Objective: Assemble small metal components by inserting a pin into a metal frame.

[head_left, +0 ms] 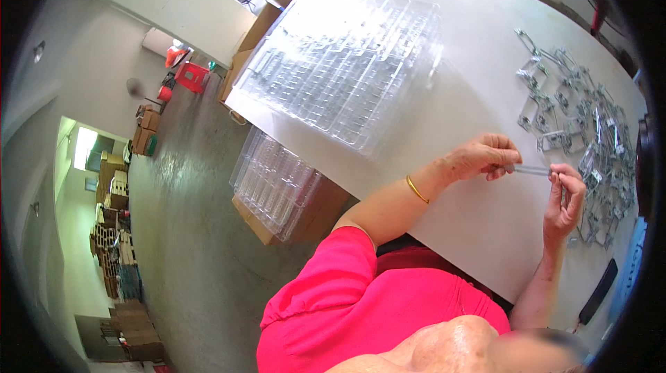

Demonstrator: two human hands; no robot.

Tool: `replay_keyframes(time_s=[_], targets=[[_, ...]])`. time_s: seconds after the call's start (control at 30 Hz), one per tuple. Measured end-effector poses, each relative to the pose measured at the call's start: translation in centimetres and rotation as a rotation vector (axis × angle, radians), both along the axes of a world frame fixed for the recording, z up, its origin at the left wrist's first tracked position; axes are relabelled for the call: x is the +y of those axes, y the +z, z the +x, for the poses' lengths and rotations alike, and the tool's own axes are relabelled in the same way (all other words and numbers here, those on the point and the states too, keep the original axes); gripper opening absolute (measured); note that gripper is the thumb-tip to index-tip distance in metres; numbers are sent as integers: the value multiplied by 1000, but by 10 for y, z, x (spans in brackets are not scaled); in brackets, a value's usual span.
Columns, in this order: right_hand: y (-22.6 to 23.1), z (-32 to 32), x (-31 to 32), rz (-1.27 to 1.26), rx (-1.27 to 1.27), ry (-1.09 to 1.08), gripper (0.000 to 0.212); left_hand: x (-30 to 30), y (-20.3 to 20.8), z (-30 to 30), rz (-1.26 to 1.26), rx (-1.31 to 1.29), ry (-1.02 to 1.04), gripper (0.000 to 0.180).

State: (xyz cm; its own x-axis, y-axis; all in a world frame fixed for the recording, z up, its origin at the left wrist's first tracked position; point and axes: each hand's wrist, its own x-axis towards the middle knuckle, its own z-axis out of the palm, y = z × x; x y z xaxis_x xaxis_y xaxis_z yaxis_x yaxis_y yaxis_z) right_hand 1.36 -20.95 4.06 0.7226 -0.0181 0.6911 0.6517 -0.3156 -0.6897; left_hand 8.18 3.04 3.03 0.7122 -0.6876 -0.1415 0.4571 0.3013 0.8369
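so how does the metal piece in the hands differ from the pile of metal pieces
The metal piece is held between the left hand and right hand; the pile lies loose on the table.
The metal piece looks small and slim; the pile spreads wide, its many parts pointing different ways.
Both look silvery grey.

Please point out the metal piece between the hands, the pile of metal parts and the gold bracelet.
Metal piece (pixel 533 170): head view, on its exposed middle.
Pile of metal parts (pixel 601 147): head view, near its middle.
Gold bracelet (pixel 416 190): head view, on its visible band.
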Motion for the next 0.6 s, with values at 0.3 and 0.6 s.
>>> replay_keyframes(time_s=[0.3,0.6], targets=[[-6,6,-5,109,158,7,10,-6,-8,7,-22,-53,-35,21],[-5,10,3,173,141,-40,9,-8,-9,5,20,-168,21,20]])
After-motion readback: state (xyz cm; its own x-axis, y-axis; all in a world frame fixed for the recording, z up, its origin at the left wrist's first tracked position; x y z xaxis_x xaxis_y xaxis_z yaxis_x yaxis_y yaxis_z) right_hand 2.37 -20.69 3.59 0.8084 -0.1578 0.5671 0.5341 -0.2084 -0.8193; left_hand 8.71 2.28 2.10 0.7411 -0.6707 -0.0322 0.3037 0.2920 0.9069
